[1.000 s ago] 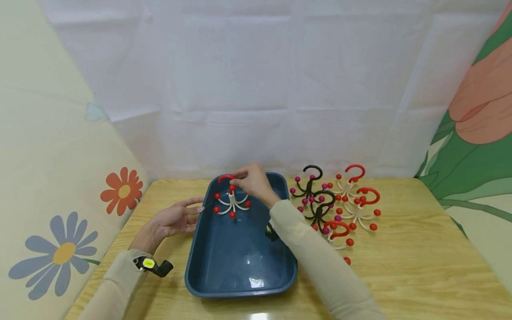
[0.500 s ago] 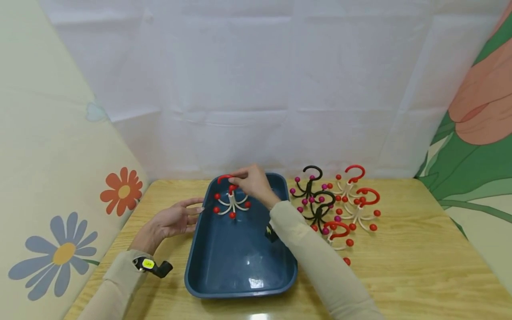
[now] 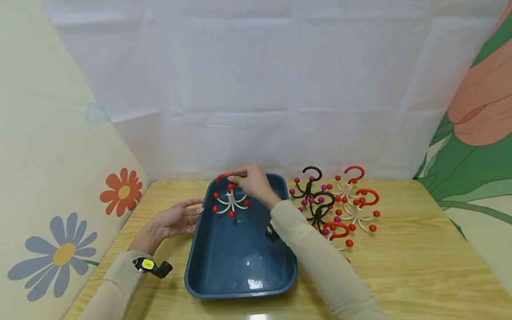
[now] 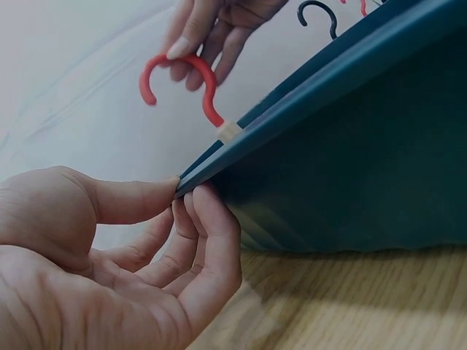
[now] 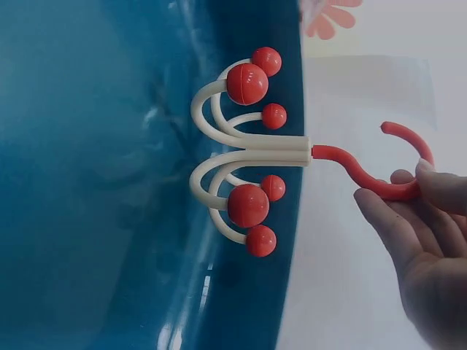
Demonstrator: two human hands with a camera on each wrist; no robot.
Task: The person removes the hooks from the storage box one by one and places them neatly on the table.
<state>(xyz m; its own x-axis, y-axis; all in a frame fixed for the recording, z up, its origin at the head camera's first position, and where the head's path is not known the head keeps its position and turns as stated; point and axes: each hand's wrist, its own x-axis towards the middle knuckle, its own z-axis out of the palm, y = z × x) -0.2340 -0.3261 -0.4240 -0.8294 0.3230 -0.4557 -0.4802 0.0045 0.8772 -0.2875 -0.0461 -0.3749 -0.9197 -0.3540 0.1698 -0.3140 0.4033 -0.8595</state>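
My right hand (image 3: 256, 184) pinches the red hook of a multi-arm hanger (image 5: 277, 149) between thumb and fingers. Cream curved arms tipped with red balls hang from its stem, over the far left part of a deep blue plastic tray (image 3: 240, 262). Whether those arms touch the tray floor I cannot tell. On the tray's left side, my left hand (image 3: 174, 220) pinches the rim, thumb on the edge and fingers against the outer wall, as the left wrist view shows.
Right of the tray, several similar hangers stand close together on the wooden table (image 3: 416, 253): black ones (image 3: 318, 213) with magenta balls and cream ones (image 3: 348, 190) with red hooks. A white cloth (image 3: 236, 89) hangs behind the table.
The held hanger has shifted very slightly left, and a small shadow now shows below its lowest ball. My left hand stays at the rim.
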